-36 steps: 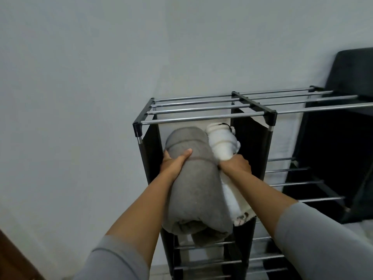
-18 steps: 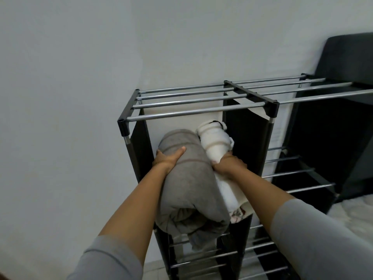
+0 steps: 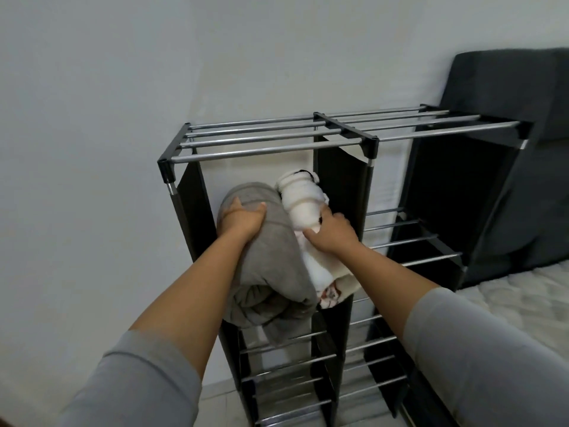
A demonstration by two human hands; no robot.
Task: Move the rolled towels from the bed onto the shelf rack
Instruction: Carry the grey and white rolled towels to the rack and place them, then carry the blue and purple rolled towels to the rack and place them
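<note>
Since both rolls look soft and light, I grip mid-length: left hand (image 3: 241, 221) clamped on grey towel (image 3: 271, 272), right hand (image 3: 332, 234) fingers (image 3: 324, 214) curled round white towel (image 3: 300, 204).

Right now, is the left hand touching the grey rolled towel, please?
Touching: in the head view the left hand grips the top of the grey rolled towel.

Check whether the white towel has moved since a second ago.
Yes, slightly downward. The gap between the far end of the white towel and the rack's top front bar has widened.
</note>
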